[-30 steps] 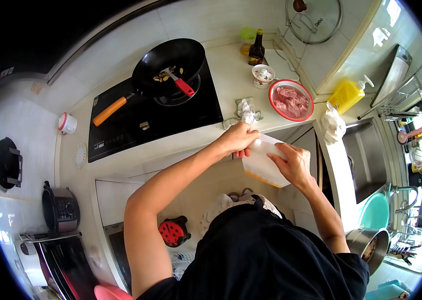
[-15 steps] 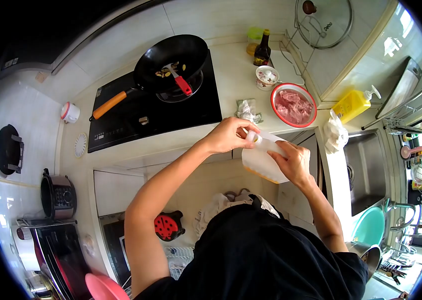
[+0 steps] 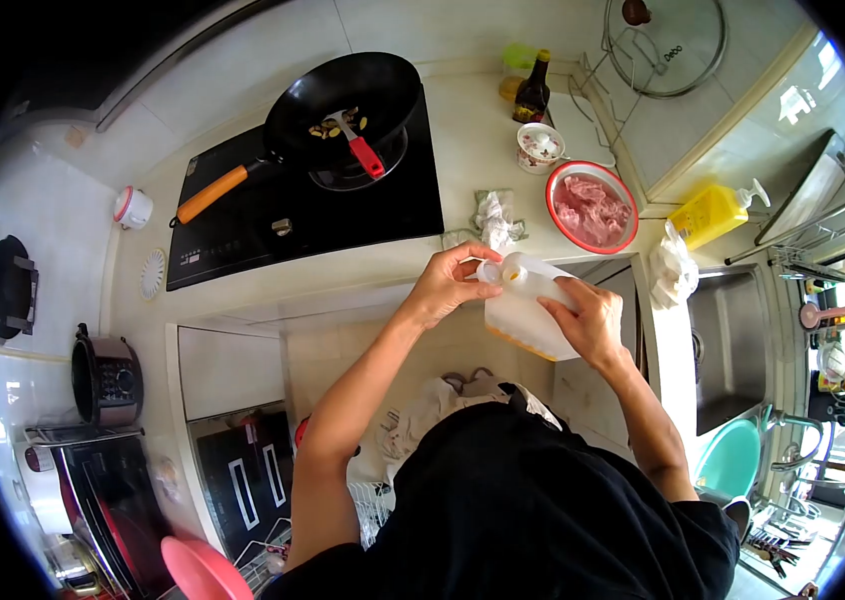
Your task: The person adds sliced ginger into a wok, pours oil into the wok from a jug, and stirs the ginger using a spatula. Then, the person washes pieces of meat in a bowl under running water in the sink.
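Now that the cap (image 3: 489,271) has come away from the mouth (image 3: 515,274) of the white jug (image 3: 531,315), you have its round opening showing — a change from a moment ago, when your fingers were over it. That leaves the jug uncapped, with nothing seen coming out.

Your left hand (image 3: 443,290) has its grip pinched on the cap, fingertips and thumb together around it, just beside the mouth; whether cap and rim touch, you can't tell from here. Your right hand (image 3: 593,322) has its grip clamped around the jug's upper side, thumb across the face.

You're holding the jug to the right of the wok (image 3: 298,105) and nearer your body, off the front edge of the surface (image 3: 468,115). It looks cloudy and see-through, its body slanted, with a yellow-orange band along the lower edge — probably liquid inside.

Inside the wok lie small browned pieces (image 3: 326,129) and a spatula (image 3: 366,157) with a red handle. To the right of the wok you have a crumpled bag (image 3: 494,218), a red-rimmed bowl (image 3: 635,222) of raw meat (image 3: 591,208), a lidded pot (image 3: 540,150) and a dark bottle (image 3: 532,97).
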Motion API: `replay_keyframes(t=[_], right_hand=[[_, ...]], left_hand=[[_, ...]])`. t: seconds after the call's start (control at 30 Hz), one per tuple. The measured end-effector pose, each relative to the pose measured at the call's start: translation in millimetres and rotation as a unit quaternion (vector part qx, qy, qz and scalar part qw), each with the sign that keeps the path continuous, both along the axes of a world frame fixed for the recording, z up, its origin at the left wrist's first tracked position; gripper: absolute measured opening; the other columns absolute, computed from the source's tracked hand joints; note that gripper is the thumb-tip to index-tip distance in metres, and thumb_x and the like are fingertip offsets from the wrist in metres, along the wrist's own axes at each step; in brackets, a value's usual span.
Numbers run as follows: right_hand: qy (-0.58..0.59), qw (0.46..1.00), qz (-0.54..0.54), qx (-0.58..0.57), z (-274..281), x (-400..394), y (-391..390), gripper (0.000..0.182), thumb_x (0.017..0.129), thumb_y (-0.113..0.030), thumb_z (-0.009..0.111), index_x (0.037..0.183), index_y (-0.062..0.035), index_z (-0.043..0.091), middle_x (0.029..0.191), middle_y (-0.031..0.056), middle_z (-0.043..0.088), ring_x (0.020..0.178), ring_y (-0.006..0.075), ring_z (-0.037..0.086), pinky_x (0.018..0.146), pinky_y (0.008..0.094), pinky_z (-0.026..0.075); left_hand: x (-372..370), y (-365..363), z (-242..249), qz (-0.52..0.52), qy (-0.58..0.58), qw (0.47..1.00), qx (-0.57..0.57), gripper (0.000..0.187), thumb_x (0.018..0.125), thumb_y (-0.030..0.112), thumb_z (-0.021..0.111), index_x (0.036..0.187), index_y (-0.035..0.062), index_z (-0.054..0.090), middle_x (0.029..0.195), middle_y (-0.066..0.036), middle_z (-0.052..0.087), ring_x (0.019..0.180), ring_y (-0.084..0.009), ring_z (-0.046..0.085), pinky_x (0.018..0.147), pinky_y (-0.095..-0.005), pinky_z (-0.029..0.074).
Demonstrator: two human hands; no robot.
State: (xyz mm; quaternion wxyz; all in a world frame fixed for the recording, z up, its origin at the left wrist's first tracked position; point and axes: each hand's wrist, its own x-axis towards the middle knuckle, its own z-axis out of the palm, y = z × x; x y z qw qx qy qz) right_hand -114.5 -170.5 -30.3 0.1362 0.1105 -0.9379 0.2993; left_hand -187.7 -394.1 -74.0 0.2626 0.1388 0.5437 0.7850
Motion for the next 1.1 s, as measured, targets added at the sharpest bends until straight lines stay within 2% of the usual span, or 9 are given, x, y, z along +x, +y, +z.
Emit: replay_keyframes(t=[0.1,0.23,0.33,0.47,0.53,0.6,0.73,0.93,1.1], right_hand=[[0.022,1.0,0.0,0.002,0,-1,0,0.026,0.071,-0.017,0.075,0.09,-0.0021,0.064,0.074,0.0154,0.064,0.061,0.0291,0.064,0.055,0.0341,0.05],[0.016,1.0,-0.01,0.011,9,-2,2,0.026,0.071,-0.017,0.075,0.09,-0.002,0.064,0.072,0.0142,0.064,0.061,0.0288,0.064,0.055,0.0334,0.049],[0.013,0.999,-0.02,0.027,17,-4,7,0.027,0.07,-0.021,0.076,0.088,-0.0046,0.065,0.075,0.0129,0.066,0.061,0.0281,0.064,0.056,0.034,0.051],[0.012,0.999,0.009,0.049,57,-17,9,0.028,0.071,-0.019,0.076,0.093,-0.0042,0.066,0.076,0.015,0.066,0.066,0.03,0.065,0.061,0.0353,0.051],[0.033,0.997,0.05,0.044,83,-30,7,0.031,0.072,-0.018,0.075,0.097,-0.0041,0.066,0.083,0.0158,0.066,0.074,0.0306,0.066,0.066,0.0357,0.052],[0.005,0.994,0.063,0.087,113,-44,3,0.031,0.075,-0.02,0.072,0.101,-0.005,0.066,0.094,0.0165,0.066,0.082,0.0319,0.065,0.07,0.0365,0.052],[-0.048,0.989,0.095,0.1,158,-81,-16,0.03,0.081,-0.026,0.068,0.101,-0.0041,0.065,0.081,0.0191,0.065,0.074,0.0347,0.063,0.065,0.0378,0.049],[-0.062,0.983,0.065,0.161,197,-149,-63,0.031,0.087,-0.032,0.061,0.092,-0.0018,0.067,0.07,0.0197,0.061,0.066,0.0354,0.059,0.062,0.038,0.047],[-0.031,0.965,0.086,0.247,205,-207,-101,0.035,0.088,-0.035,0.057,0.087,-0.0019,0.067,0.067,0.0165,0.059,0.065,0.0341,0.057,0.062,0.0401,0.045]], left_hand=[[2,0,-8,0.035,0.047,0.998,-0.015,0.038,0.071,-0.003,0.074,0.106,0.0031,0.062,0.108,-0.005,0.06,0.098,-0.0128,0.057,0.082,-0.0265,0.051],[2,-14,-31,0.109,0.004,0.994,-0.001,0.036,0.071,-0.005,0.072,0.105,0.0024,0.062,0.106,-0.004,0.059,0.096,-0.0132,0.058,0.079,-0.0255,0.051],[-10,-38,-77,0.23,0.114,0.962,-0.088,0.036,0.071,-0.003,0.072,0.106,0.0014,0.062,0.102,-0.005,0.06,0.093,-0.0145,0.059,0.077,-0.0255,0.051],[-28,-71,-121,0.347,0.198,0.884,-0.244,0.038,0.068,0.008,0.076,0.103,0.002,0.063,0.099,-0.009,0.061,0.091,-0.0207,0.059,0.078,-0.0305,0.05],[-31,-81,-137,0.37,0.297,0.78,-0.408,0.037,0.066,0.009,0.076,0.101,0.0045,0.064,0.098,-0.009,0.063,0.093,-0.0252,0.057,0.081,-0.0352,0.048],[-28,-83,-130,0.385,0.278,0.778,-0.411,0.036,0.065,0.009,0.075,0.099,0.0065,0.064,0.097,-0.008,0.064,0.095,-0.0279,0.055,0.083,-0.0377,0.045],[-28,-88,-142,0.353,0.296,0.783,-0.417,0.039,0.065,0.009,0.074,0.103,0.0061,0.063,0.103,-0.008,0.063,0.098,-0.0282,0.054,0.088,-0.0385,0.042],[-11,-115,-120,0.431,0.37,0.735,-0.372,0.043,0.068,0.009,0.074,0.108,0.0042,0.059,0.112,-0.012,0.057,0.099,-0.0311,0.052,0.086,-0.0396,0.043],[34,-179,-138,0.485,0.275,0.725,-0.405,0.024,0.075,0.005,0.066,0.098,0.0033,0.061,0.097,-0.013,0.057,0.091,-0.0317,0.054,0.08,-0.0384,0.044]])
